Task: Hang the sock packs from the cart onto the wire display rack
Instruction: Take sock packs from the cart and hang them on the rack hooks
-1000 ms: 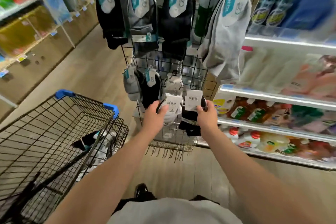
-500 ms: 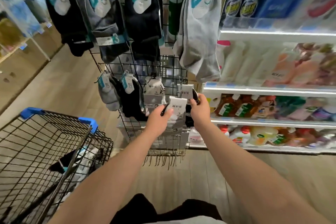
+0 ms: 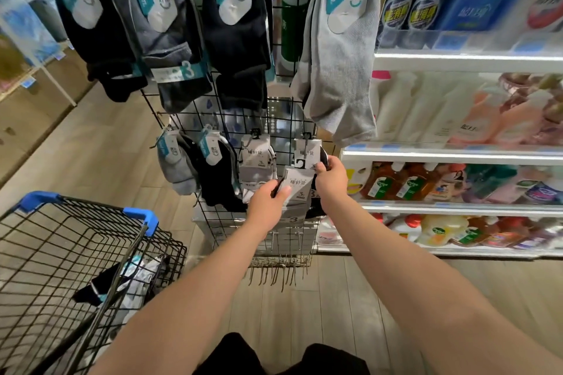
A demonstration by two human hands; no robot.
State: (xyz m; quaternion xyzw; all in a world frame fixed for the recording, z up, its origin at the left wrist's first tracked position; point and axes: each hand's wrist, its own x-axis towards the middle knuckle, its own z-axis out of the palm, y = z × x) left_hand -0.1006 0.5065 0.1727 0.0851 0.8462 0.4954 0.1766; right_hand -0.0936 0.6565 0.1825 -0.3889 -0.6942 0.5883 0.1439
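We are in a shop. Sock packs [image 3: 237,24] hang by printed cards on a black wire rack [image 3: 283,113]. Beside it, white shelves [image 3: 457,59] carry rows of bottles [image 3: 411,183], with blue price labels [image 3: 451,39] along the edges. A wire shopping cart [image 3: 61,237] with blue corners stands on the plank floor [image 3: 304,313]. At far left we see more stocked shelving [image 3: 30,76].

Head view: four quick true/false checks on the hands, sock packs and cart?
1. The left hand grips a white-carded sock pack in front of the wire rack. True.
2. The cart holds nothing. False: spare packs lie in it.
3. The right hand hangs idle. False: it pinches a second pack at the rack's lower row.
4. Light grey socks hang at the rack's top right. True.
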